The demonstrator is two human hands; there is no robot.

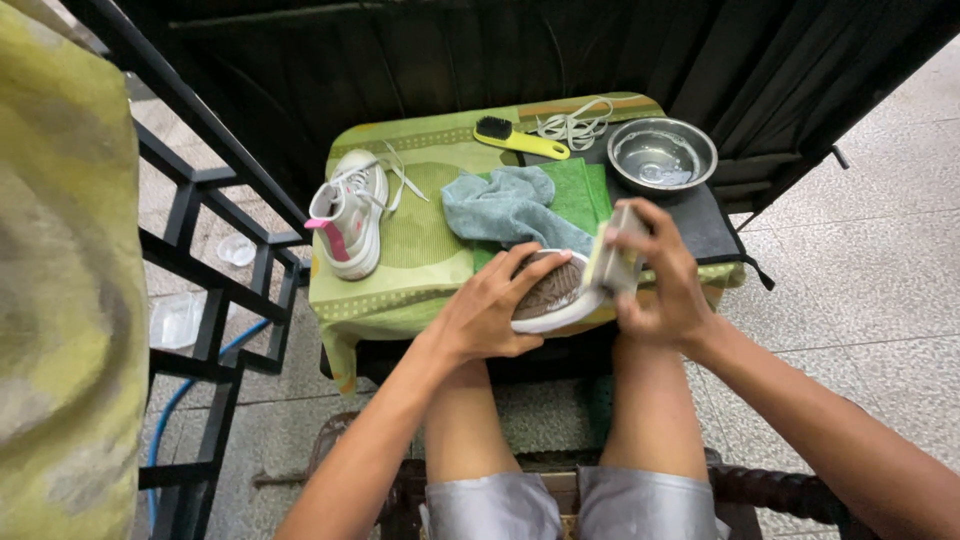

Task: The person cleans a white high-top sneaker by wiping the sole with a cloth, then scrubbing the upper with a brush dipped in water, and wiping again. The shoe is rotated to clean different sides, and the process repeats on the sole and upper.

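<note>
Green table (430, 250) — left hand (490, 310) grips upturned shoe (552, 295); right hand (655, 280) clasps brush (612, 255) on sole.

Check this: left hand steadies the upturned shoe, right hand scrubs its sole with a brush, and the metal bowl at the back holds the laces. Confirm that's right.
Not quite. In the head view the metal bowl holds only water; the white laces lie on the table beside it. The left hand does steady the upturned shoe, and the right hand holds the brush at its sole.

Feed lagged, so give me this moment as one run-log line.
left hand: holds white sneaker sole-up | right hand: presses pale block-shaped brush on its sole | nearby: blue-grey cloth, round steel water bowl
</note>
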